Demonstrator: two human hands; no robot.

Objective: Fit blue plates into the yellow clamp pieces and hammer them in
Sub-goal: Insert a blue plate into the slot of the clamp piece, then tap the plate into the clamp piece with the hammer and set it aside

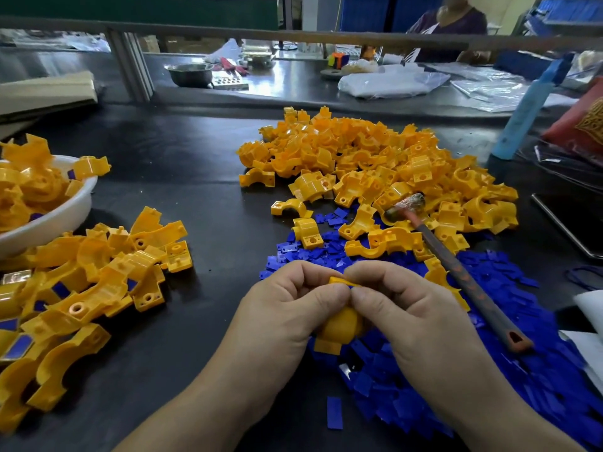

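My left hand (287, 308) and my right hand (411, 308) both grip one yellow clamp piece (339, 327) above the near edge of a spread of blue plates (489, 370). Fingers cover the top of the piece, so any blue plate in it is hidden. A hammer (456, 269) with a taped head and a dark handle lies across the blue plates and the big pile of yellow clamp pieces (375, 164), just right of my right hand. One blue plate (334, 412) lies alone near my wrists.
On the left lies a heap of yellow clamp pieces with blue plates in them (81, 295), and behind it a white bowl (62, 216) of more. A blue bottle (525, 109) stands at the right. A person sits beyond the rail at the back.
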